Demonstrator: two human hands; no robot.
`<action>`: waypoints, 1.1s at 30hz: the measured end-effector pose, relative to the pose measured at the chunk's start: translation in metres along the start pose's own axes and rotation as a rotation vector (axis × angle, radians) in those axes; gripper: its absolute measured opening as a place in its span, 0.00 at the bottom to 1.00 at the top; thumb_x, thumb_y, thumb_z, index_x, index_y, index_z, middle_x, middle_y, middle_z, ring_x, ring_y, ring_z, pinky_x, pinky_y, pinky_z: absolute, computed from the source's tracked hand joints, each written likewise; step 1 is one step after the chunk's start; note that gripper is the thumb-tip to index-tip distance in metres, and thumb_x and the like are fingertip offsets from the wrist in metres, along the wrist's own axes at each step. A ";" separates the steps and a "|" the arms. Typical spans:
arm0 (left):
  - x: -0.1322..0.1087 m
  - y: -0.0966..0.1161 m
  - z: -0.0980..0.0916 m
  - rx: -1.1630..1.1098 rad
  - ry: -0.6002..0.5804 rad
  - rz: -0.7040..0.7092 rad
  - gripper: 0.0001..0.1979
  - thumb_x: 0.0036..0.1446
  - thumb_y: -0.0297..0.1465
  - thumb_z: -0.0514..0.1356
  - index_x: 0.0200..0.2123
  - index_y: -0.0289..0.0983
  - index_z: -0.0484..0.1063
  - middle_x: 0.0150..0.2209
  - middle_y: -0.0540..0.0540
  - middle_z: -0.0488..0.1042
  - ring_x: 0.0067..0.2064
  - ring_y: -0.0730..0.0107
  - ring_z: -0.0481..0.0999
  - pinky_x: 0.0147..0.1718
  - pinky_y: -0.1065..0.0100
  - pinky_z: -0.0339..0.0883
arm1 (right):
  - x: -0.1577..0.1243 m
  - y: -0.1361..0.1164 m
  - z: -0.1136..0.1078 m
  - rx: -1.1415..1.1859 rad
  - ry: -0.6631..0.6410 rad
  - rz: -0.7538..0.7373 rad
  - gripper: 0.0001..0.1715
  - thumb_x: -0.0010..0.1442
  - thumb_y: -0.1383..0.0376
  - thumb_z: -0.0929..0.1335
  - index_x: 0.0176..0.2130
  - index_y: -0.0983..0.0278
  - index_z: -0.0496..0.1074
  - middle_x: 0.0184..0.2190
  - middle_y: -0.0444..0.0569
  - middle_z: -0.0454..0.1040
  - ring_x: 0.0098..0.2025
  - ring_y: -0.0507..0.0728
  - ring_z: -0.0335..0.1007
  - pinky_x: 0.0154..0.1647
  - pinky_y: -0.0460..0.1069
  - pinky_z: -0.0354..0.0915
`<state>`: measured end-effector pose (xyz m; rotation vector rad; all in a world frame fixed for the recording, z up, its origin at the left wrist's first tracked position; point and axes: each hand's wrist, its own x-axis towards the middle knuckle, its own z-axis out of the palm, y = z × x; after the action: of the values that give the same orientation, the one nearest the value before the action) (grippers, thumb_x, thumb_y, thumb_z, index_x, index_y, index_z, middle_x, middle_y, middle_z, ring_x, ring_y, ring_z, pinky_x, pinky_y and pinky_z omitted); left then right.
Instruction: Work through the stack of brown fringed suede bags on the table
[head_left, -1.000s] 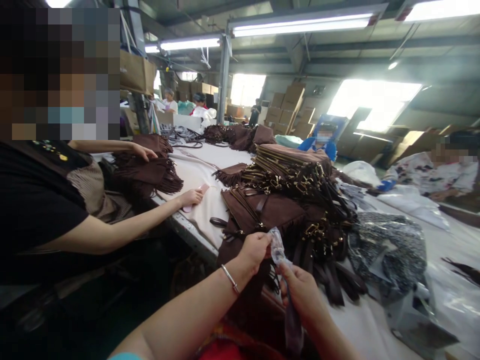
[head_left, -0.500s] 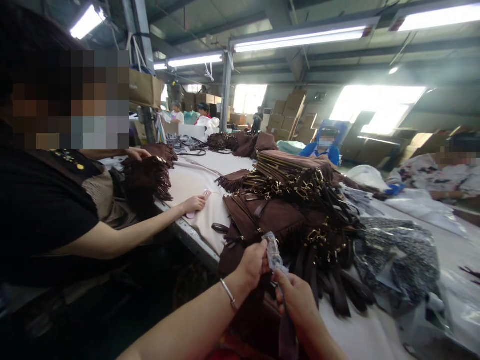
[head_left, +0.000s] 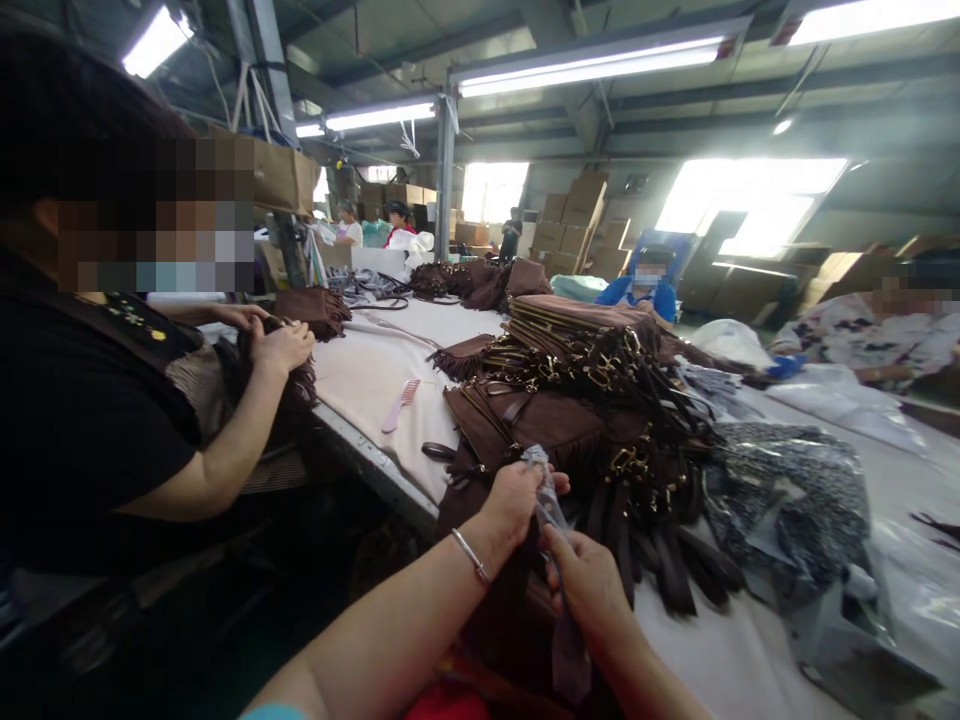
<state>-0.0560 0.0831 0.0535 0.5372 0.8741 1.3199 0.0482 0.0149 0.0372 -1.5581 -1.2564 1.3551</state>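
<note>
My left hand (head_left: 516, 502), with a silver bangle on its wrist, is closed around the upper part of a strip of greyish, see-through plastic wrap (head_left: 550, 510). My right hand (head_left: 589, 580) pinches the same wrap lower down, and its tail hangs below that hand. A dark strap seems to lie inside the wrap, but I cannot make it out clearly. Just beyond both hands lie brown fringed bags (head_left: 547, 430) with gold clasps. Dark brown straps (head_left: 671, 575) hang over the table to the right of my hands.
A co-worker (head_left: 97, 420) at the left handles a brown fringed bag. A pink comb (head_left: 401, 405) lies on the pale table cover (head_left: 360, 370). Stacked bags (head_left: 577, 325) rise ahead. A shiny, dark-patterned plastic bundle (head_left: 787, 510) sits at the right; other people work farther back.
The wrap is drawn out longer and narrower between my hands, and its lower tail now shows as wrapped. The co-worker has put the comb down and moved that hand to the bag.
</note>
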 end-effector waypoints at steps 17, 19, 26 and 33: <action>-0.031 -0.010 0.008 -0.056 0.024 -0.207 0.11 0.58 0.39 0.55 0.31 0.37 0.63 0.22 0.52 0.65 0.24 0.70 0.72 0.25 0.70 0.66 | -0.020 -0.005 0.007 -0.095 -0.001 -0.066 0.24 0.56 0.45 0.63 0.24 0.61 0.65 0.14 0.39 0.67 0.14 0.52 0.65 0.15 0.45 0.60; -0.031 -0.006 0.001 -0.046 -0.034 -0.240 0.10 0.59 0.38 0.54 0.31 0.37 0.62 0.21 0.55 0.61 0.21 0.77 0.66 0.25 0.72 0.64 | -0.028 0.006 0.006 -0.190 -0.075 -0.060 0.22 0.58 0.48 0.62 0.26 0.62 0.67 0.17 0.41 0.71 0.17 0.53 0.68 0.17 0.45 0.61; -0.033 0.017 -0.031 0.087 -0.150 -0.359 0.09 0.58 0.34 0.54 0.28 0.36 0.62 0.20 0.58 0.54 0.16 0.84 0.49 0.16 0.79 0.43 | -0.020 0.013 -0.033 -0.677 -0.407 -0.367 0.17 0.62 0.55 0.62 0.35 0.62 0.75 0.30 0.47 0.78 0.34 0.58 0.74 0.34 0.49 0.66; -0.030 0.025 -0.034 0.264 -0.164 -0.345 0.09 0.56 0.35 0.55 0.27 0.38 0.60 0.19 0.58 0.52 0.16 0.82 0.48 0.17 0.77 0.41 | 0.042 -0.053 -0.035 -0.951 -0.105 -1.101 0.18 0.64 0.67 0.61 0.50 0.60 0.73 0.49 0.53 0.73 0.49 0.60 0.68 0.50 0.54 0.63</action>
<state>-0.0983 0.0541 0.0600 0.6574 0.9610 0.8411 0.0698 0.0729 0.0818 -0.9128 -2.4879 0.0833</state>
